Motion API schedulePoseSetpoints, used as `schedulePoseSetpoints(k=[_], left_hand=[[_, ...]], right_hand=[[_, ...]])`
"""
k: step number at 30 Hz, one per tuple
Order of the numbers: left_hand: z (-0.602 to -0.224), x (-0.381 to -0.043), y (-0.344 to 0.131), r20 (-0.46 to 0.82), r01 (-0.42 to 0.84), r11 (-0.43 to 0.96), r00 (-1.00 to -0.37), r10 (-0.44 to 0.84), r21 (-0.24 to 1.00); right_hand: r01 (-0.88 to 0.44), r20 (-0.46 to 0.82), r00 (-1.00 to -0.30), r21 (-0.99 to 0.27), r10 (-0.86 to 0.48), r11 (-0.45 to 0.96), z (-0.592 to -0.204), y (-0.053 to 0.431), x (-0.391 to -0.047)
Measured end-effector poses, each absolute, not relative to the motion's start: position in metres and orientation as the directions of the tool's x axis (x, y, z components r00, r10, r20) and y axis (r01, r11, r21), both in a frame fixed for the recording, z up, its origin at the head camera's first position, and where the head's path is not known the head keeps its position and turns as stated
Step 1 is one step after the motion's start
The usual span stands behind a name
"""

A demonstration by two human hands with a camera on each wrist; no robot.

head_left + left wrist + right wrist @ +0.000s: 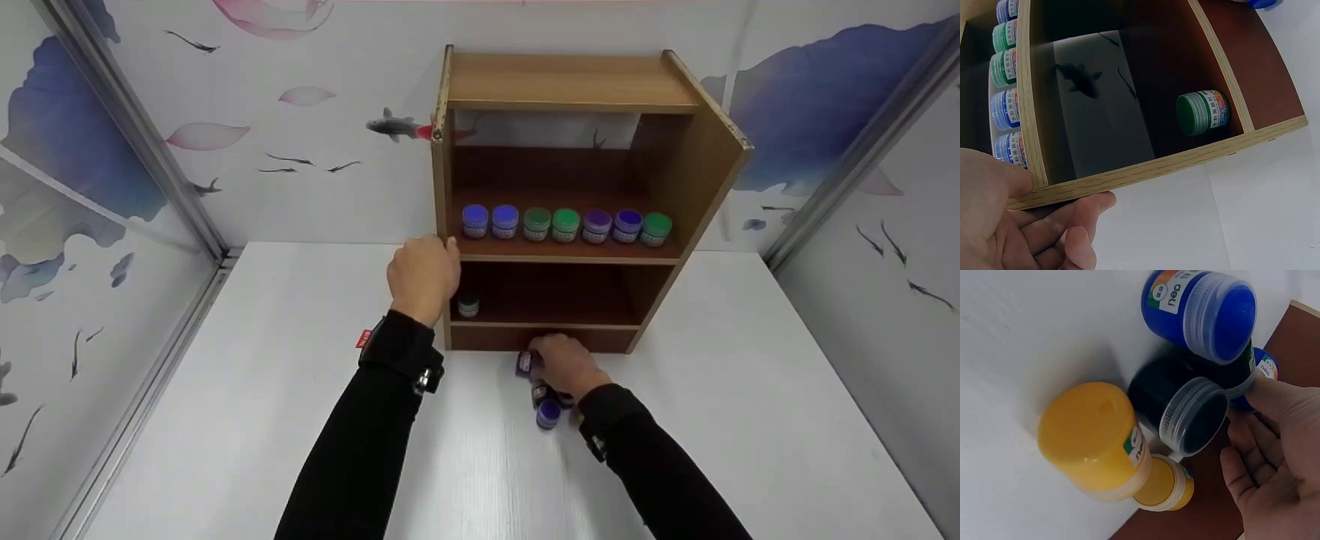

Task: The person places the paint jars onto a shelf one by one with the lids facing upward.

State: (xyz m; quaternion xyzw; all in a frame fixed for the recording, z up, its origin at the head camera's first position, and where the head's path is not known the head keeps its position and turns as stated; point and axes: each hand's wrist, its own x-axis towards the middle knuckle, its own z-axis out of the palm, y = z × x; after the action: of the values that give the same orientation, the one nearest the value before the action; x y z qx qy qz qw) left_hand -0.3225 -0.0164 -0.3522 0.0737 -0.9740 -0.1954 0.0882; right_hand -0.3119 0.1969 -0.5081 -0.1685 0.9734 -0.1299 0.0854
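My left hand grips the left side board of a wooden shelf unit, thumb on the inner side and fingers outside in the left wrist view. Just in front of the unit's base, my right hand is among several paint jars lying on the table. Its thumb is at a dark jar, with the other fingers loosely bent below, in the right wrist view. Around it are a blue jar, a black-looking jar, a yellow jar and a smaller-looking yellow jar. Another blue jar shows behind the thumb.
A row of blue, green and purple-lidded jars stands on the middle shelf. One green jar sits at the left of the lower compartment. The white table is bordered by printed wall panels with metal rails.
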Motion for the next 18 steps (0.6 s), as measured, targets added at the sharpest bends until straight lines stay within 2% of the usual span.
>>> schedulePoseSetpoints(k=[8,13,18], left_hand=[[-0.3526,-0.3223,-0.0172,0.142,-0.102,0.915,-0.975,-0.169,0.391],[-0.3524,-0.3224,-0.0174,0.138,-0.104,0.91,-0.975,-0.172,0.401],[-0.3518,-0.3228,-0.0173,0.132,-0.106,0.91,-0.976,-0.171,0.4]], right_hand=[[-0.313,-0.164,-0.915,-0.285,-0.368,0.906,-0.5078,0.2003,-0.3122],[-0.297,-0.176,-0.912,-0.339,-0.37,0.893,-0.5062,0.2018,-0.3121],[-0.316,-0.131,-0.908,-0.41,-0.398,0.856,-0.5061,0.2049,-0.3131]])
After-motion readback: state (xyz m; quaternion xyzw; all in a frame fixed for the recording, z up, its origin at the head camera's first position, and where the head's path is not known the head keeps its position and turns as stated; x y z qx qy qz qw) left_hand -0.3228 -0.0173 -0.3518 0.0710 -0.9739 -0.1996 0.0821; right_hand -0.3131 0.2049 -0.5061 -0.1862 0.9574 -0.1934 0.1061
